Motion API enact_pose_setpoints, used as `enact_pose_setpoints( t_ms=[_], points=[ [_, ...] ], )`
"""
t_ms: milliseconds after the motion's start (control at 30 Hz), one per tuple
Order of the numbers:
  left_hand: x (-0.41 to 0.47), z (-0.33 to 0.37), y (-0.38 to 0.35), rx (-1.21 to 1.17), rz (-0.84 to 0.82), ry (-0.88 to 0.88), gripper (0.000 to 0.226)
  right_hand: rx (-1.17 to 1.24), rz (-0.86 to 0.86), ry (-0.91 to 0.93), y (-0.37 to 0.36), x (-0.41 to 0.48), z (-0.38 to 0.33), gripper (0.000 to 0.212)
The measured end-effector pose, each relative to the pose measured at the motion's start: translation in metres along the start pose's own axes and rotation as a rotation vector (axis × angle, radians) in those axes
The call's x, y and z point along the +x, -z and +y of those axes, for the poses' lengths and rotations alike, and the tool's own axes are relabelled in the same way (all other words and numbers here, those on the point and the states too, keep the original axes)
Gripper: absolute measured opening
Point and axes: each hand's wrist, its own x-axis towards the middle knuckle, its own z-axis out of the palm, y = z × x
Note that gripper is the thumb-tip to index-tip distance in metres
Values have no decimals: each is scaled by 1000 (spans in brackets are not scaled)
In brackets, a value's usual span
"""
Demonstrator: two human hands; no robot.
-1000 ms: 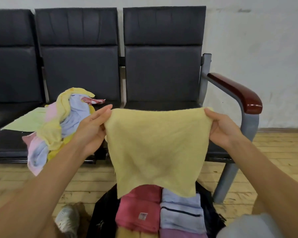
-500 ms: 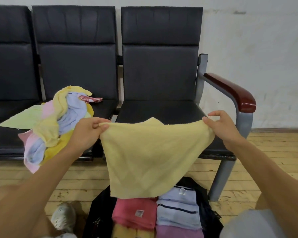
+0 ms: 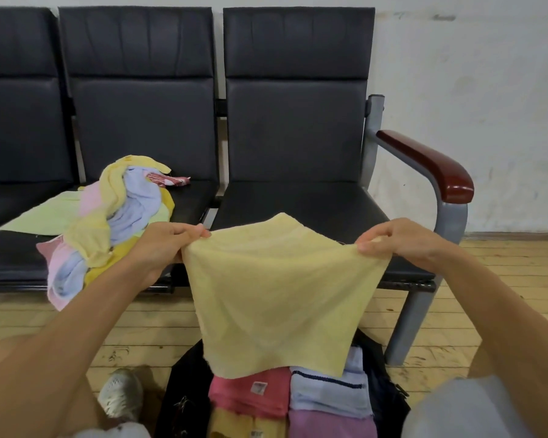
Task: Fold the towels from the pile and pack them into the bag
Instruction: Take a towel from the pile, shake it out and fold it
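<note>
A pale yellow towel [image 3: 279, 298] hangs spread in front of me, folded over so a flap pokes up at its top edge. My left hand [image 3: 162, 248] pinches its upper left corner and my right hand [image 3: 399, 241] pinches its upper right corner. Below it on the floor stands an open black bag [image 3: 184, 396] holding folded towels: red [image 3: 250, 396], light blue [image 3: 329, 396], yellow and purple ones. The pile of unfolded towels [image 3: 114, 222], yellow, blue and pink, lies on the middle seat to the left and droops over its front edge.
A row of black seats [image 3: 298, 197] stands against a white wall, with a red-brown armrest [image 3: 431, 165] on a grey metal frame at the right. A light green cloth [image 3: 45, 213] lies flat on the seats at left. My shoe [image 3: 121, 396] rests on the wooden floor.
Both hands have lowered the yellow towel from chest height toward the seat's front edge, and its top edge now sags with a flap sticking up behind.
</note>
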Motion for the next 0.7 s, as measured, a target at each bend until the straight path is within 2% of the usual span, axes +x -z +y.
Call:
enact_pose_setpoints(
  t_ms=[200,300,500,633,700],
  points=[
    [0,-8,3,218,-170,68,29,-422,-202,72,-9,9,7,30],
    [-2,-6,2,272,-254,95,28,-622,-234,91,-13,15,13,29],
    [-7,-3,5,405,-492,6,33,-701,-194,88,-14,22,20,32],
    [-3,-11,6,521,-462,-70,20,-739,-189,80,-13,21,23,28],
    [-2,-11,6,577,-401,-125,16,-758,-181,95,-15,23,24,16]
  ],
)
